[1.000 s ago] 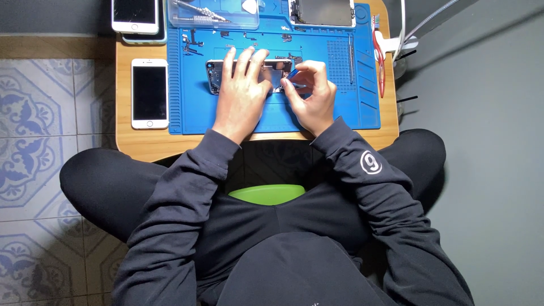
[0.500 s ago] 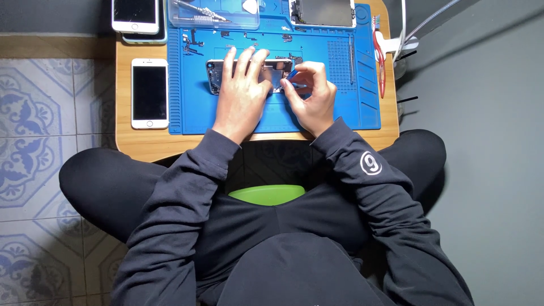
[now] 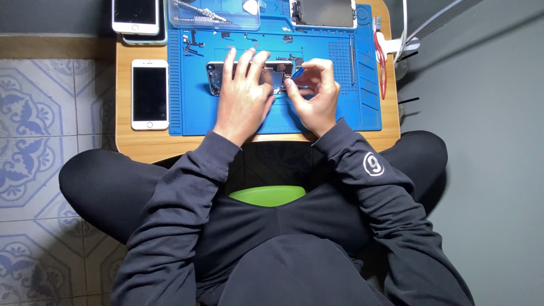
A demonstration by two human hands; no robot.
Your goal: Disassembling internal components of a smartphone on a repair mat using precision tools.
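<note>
An opened phone body lies flat on the blue work mat of a small wooden table. My left hand rests flat on top of it, fingers spread, and covers its middle. My right hand is at the phone's right end, its fingertips pinched on a small blue tool that touches the phone's edge. Small loose parts lie on the mat above the phone.
A white phone lies left of the mat, another white phone at the table's far left corner. A clear tray with tools and a detached screen sit at the back. Red-handled tweezers lie at the right edge. Cables hang off right.
</note>
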